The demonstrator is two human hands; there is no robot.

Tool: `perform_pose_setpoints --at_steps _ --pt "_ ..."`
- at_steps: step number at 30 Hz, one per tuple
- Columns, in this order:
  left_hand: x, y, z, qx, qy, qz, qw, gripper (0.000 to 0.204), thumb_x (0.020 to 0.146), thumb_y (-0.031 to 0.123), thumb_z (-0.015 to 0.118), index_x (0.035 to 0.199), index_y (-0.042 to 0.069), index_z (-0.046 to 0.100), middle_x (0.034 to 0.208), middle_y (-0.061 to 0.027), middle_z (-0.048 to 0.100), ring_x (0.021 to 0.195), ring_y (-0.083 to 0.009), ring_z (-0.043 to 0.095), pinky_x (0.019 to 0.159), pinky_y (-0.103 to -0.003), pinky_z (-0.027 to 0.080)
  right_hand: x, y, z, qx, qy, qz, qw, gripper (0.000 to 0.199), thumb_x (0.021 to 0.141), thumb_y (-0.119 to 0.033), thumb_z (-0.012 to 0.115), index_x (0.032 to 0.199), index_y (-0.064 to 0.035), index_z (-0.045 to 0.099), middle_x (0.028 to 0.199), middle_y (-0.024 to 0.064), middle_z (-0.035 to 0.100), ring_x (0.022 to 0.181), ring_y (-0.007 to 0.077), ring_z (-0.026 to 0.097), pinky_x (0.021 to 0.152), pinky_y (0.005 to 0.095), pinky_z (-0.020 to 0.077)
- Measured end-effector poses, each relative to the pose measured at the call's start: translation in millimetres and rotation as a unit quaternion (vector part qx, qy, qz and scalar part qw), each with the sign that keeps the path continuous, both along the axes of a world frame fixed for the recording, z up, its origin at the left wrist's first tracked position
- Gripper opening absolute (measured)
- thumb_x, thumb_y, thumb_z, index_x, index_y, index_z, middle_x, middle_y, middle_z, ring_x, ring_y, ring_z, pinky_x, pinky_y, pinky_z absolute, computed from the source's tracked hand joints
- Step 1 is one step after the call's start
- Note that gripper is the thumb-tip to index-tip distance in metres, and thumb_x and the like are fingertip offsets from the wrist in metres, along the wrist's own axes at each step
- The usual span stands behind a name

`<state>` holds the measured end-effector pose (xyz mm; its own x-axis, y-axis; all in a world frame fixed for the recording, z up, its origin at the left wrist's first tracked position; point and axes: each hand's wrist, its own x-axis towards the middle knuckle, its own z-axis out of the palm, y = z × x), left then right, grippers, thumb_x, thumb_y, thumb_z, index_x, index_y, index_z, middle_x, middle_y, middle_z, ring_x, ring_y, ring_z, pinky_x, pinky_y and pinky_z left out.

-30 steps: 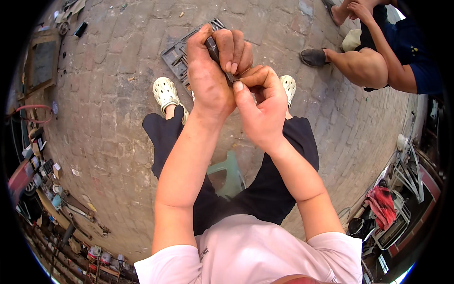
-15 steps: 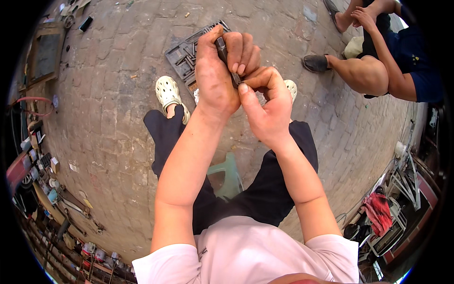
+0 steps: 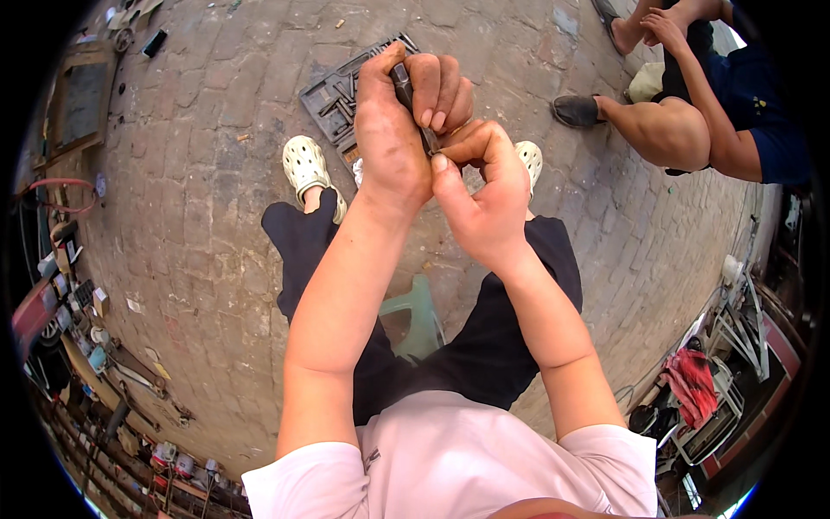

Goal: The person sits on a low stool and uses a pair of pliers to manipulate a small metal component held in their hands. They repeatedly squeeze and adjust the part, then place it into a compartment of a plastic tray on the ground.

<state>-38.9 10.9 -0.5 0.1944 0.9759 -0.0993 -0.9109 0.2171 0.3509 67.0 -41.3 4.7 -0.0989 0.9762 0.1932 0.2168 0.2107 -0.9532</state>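
My left hand [image 3: 393, 130] is raised in front of me and wrapped around a small dark metal tool [image 3: 406, 91], its fingers curled over the top. My right hand [image 3: 484, 195] sits just beside and below it, thumb and forefinger pinched on the lower end of the same tool near the left palm. Both hands are dirty. Directly beyond them on the brick paving [image 3: 190, 173] lies a dark grey tool tray [image 3: 333, 95], partly hidden by my left hand. What the pinched end carries is too small to tell.
I sit on a green plastic stool [image 3: 415, 316], legs in dark trousers, feet in cream perforated clogs [image 3: 307, 169]. Another person [image 3: 692, 112] in a blue top crouches at upper right. Tools and bottles line the left edge [image 3: 78, 311]. A red cloth [image 3: 692, 385] lies at right.
Both hands have stayed clasped on the tool and drifted slightly to the right in view. The right fingers have shifted their pinch a little.
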Motion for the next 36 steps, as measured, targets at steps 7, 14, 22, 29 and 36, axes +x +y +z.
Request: perform_pose_setpoints --at_steps 7,14,22,29,36 --pt "2.6 2.9 1.5 0.003 -0.004 -0.005 1.000 0.052 0.095 0.035 0.035 0.049 0.011 0.029 0.052 -0.0007 0.031 0.051 -0.0120 0.023 0.049 -0.028 0.023 -1.2 -3.2 -3.4 -0.015 0.019 -0.018 1.000 0.013 0.079 0.000 0.066 0.083 0.0009 0.053 0.076 0.0074 0.057 0.065 0.0146 0.057 0.061 0.0276 0.0478" --pt "1.3 3.0 0.6 0.006 -0.042 -0.015 0.999 0.051 0.094 0.035 0.036 0.049 0.011 0.030 0.052 -0.0002 0.031 0.051 -0.0119 0.023 0.050 -0.028 0.023 -0.6 -2.1 -4.4 -0.023 0.063 -0.027 0.997 0.014 0.079 -0.001 0.066 0.082 0.0007 0.053 0.076 0.0071 0.057 0.066 0.0143 0.057 0.062 0.0274 0.0483" --pt "1.8 -0.7 0.7 0.017 0.012 -0.015 1.000 0.052 0.094 0.036 0.036 0.048 0.011 0.030 0.052 -0.0002 0.030 0.050 -0.0117 0.023 0.050 -0.028 0.022 -3.1 -2.1 -1.4 0.014 0.011 -0.019 1.000 0.014 0.078 0.001 0.066 0.082 0.0006 0.053 0.077 0.0073 0.057 0.065 0.0147 0.057 0.061 0.0271 0.0479" --pt "2.7 1.2 4.2 0.014 0.031 -0.003 0.999 0.052 0.094 0.035 0.037 0.049 0.011 0.029 0.053 -0.0004 0.030 0.053 -0.0118 0.023 0.050 -0.027 0.023 -0.9 0.0 -2.4 0.011 0.010 -0.026 1.000 0.014 0.077 0.001 0.066 0.083 0.0009 0.053 0.077 0.0084 0.056 0.065 0.0161 0.057 0.061 0.0283 0.0479" --pt "5.5 0.0 -1.5 0.003 -0.023 -0.007 1.000 0.052 0.094 0.037 0.032 0.050 0.009 0.030 0.052 -0.0020 0.030 0.051 -0.0127 0.026 0.049 -0.028 0.024 -3.5 -0.4 -0.6 -0.005 0.022 -0.046 0.999 0.014 0.077 0.001 0.065 0.083 0.0011 0.052 0.078 0.0087 0.057 0.066 0.0160 0.059 0.061 0.0276 0.0489"
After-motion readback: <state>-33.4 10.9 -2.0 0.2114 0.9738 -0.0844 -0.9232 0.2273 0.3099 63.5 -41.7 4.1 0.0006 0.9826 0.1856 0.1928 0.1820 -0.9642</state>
